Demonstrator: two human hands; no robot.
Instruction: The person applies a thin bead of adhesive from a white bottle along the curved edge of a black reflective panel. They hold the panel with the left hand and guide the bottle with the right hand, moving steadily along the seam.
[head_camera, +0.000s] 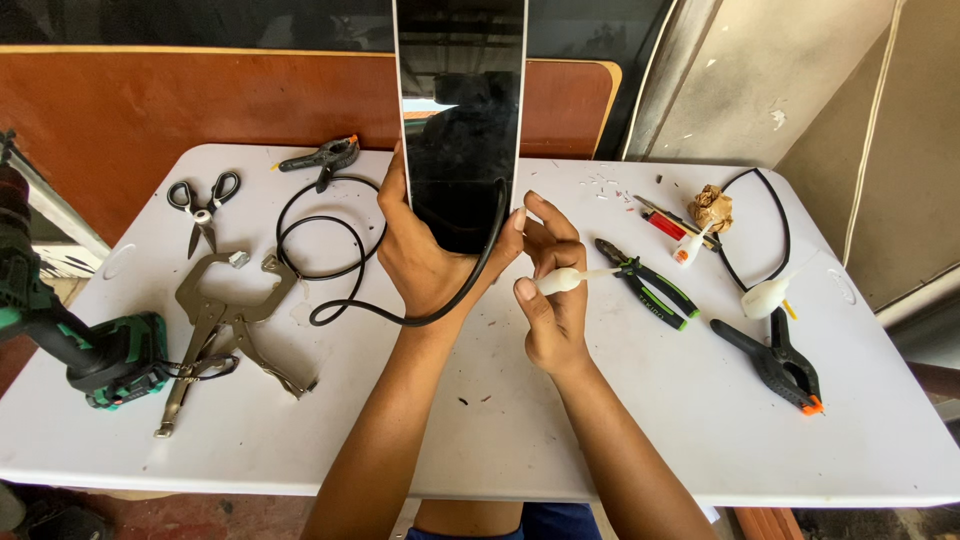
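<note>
My left hand (425, 262) grips the lower end of a tall, narrow black glossy panel (460, 110) with a white edge, held upright over the white table (500, 430). A black rubber cord (330, 255) runs along the panel's right edge, curves under my left hand and loops across the table to the left. My right hand (552, 290) pinches a small white glue tube (565, 279), its thin nozzle pointing right, close beside the panel's lower right corner.
On the left lie scissors (203, 205), a black spring clamp (322, 159), locking C-clamp pliers (232, 320) and a green-black cordless drill (95, 355). To the right lie green-handled pliers (648, 283), a red-handled tool (664, 223), another small glue bottle (687, 247), crumpled paper (712, 207), a second black cord (770, 225), a white bulb-shaped tube (765, 297) and a black-orange clamp (780, 362).
</note>
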